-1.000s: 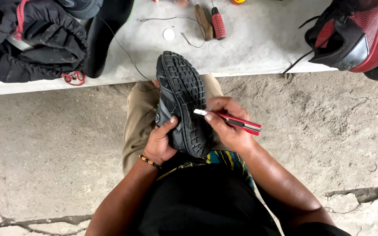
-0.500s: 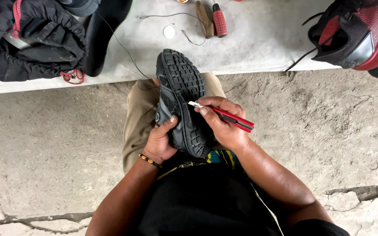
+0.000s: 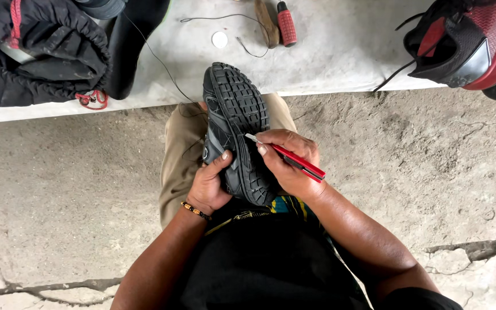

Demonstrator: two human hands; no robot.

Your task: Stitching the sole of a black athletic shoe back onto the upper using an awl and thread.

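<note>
**Both hands closed on their loads: shoe in the left, cutter in the right**

The left hand (image 3: 209, 185) has its grip wrapped shut around the heel end of a black shoe (image 3: 233, 129), thumb lying across the side of the upper and pointing toward 1 o'clock, the remaining fingers hidden beneath. The shoe rests on the person's knee, tread turned up, toe pointing toward 12 o'clock and heel toward 6. The left wrist carries a beaded bracelet (image 3: 195, 211), and the forearm runs down toward 7 o'clock.

The right hand (image 3: 291, 163) is pinched tight on a slim red-handled cutter (image 3: 294, 161), held like a pen. The pale tip of the tool points toward 10 o'clock and meets the right edge of the sole at about mid-length; the red handle sticks out past the knuckles toward 4 o'clock. The fingers are curled over, the hand touching the side of the sole, and the forearm slants away toward 5 o'clock.

The table (image 3: 340, 54) spans the frame at 12 o'clock, just beyond the toe. On it lie a small white disc (image 3: 220, 39), a red-handled tool (image 3: 286, 24) beside a wooden one (image 3: 266, 23), and loose black thread (image 3: 162, 63). A black bag (image 3: 35, 63) sits at 10 o'clock, a red and black sneaker (image 3: 466, 43) at 2 o'clock. Cracked concrete floor (image 3: 58, 189) lies below.
</note>
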